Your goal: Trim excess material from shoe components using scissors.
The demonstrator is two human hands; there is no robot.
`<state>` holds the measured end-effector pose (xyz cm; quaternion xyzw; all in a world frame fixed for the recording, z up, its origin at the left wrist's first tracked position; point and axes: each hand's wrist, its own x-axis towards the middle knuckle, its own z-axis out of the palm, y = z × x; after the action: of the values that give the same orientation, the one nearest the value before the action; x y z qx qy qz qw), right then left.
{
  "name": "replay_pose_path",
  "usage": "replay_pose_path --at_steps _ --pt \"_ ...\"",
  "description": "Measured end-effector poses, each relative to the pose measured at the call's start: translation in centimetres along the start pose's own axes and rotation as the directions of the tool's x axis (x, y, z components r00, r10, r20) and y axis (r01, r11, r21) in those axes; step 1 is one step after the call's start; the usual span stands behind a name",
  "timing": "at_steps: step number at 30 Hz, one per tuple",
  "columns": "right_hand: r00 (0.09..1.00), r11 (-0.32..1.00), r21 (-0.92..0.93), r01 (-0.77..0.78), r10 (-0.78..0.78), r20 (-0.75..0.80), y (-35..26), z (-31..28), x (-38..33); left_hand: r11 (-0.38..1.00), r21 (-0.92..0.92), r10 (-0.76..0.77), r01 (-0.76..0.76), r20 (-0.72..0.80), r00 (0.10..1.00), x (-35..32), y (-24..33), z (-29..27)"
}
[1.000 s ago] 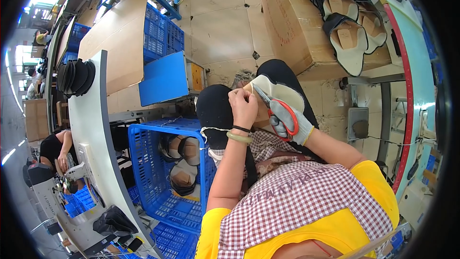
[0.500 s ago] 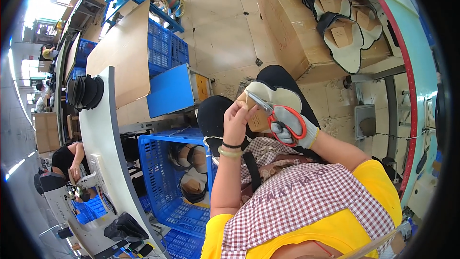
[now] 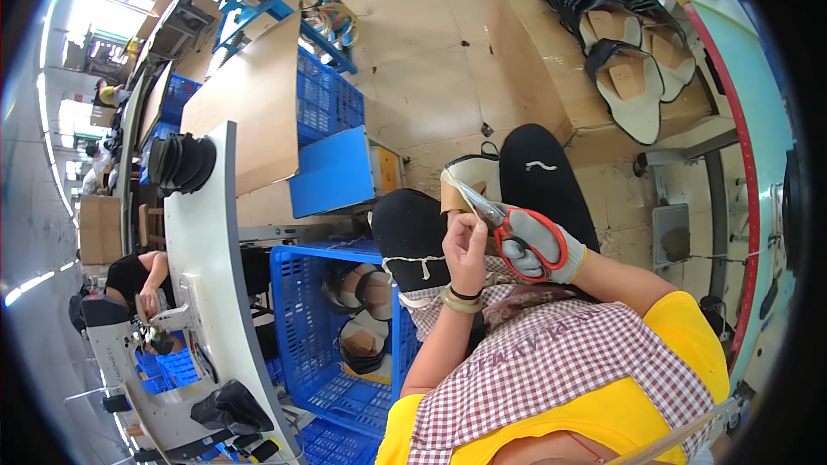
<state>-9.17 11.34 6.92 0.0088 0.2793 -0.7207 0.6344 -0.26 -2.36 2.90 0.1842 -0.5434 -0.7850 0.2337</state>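
My right hand (image 3: 534, 245), in a grey-white knit glove, grips scissors (image 3: 558, 239) with red handles, fingers in the loops. The blades point away to the upper left, beside a shoe upper (image 3: 482, 174) with white lining, a dark edge and a tan patch. This piece rests between my black-clad knees. Bare, my left hand (image 3: 466, 250) pinches at a thin pale strip running along the upper's near side, next to the blades. Exactly how the strip lies against the blades is hard to tell.
By my left leg stands a blue crate (image 3: 301, 319) with several shoe uppers (image 3: 362, 336). More dark uppers (image 3: 624, 82) lie on a cardboard box (image 3: 551, 77) at far right. On the left, a sewing machine (image 3: 121, 353) stands on a white table (image 3: 207, 250), with a person behind it.
The upper has turned and dropped lower between my knees, showing less of its lining. My left hand has drawn nearer to me. A pale scrap now shows on my right knee.
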Motion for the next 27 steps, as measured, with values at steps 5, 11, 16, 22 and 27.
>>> replay_pose_path --at_steps 5,11,16,22,27 --pt "0.991 0.999 -0.05 0.0 -0.007 -0.133 0.1 -0.2 -3.5 0.986 -0.06 -0.143 0.155 0.169 0.975 -1.7 -0.9 1.1" --pt "0.971 1.0 0.001 0.018 -0.018 -0.238 0.8 0.5 -5.8 0.963 -0.07 -0.22 0.261 0.356 0.908 -2.5 -1.7 0.8" --pt "0.971 0.995 -0.096 0.035 -0.057 -0.232 0.7 0.0 -6.6 0.956 -0.015 -0.253 0.293 0.466 0.848 -2.6 -1.6 0.4" --pt "0.944 1.0 0.018 -0.019 0.024 -0.329 -0.2 0.6 -6.1 0.93 0.078 -0.346 0.36 0.522 0.78 -2.8 -1.0 0.3" --pt "0.96 0.986 0.162 0.031 0.016 -0.281 -0.1 -0.4 -5.1 0.955 0.256 -0.278 0.148 0.607 0.744 -3.3 -1.0 -1.3"
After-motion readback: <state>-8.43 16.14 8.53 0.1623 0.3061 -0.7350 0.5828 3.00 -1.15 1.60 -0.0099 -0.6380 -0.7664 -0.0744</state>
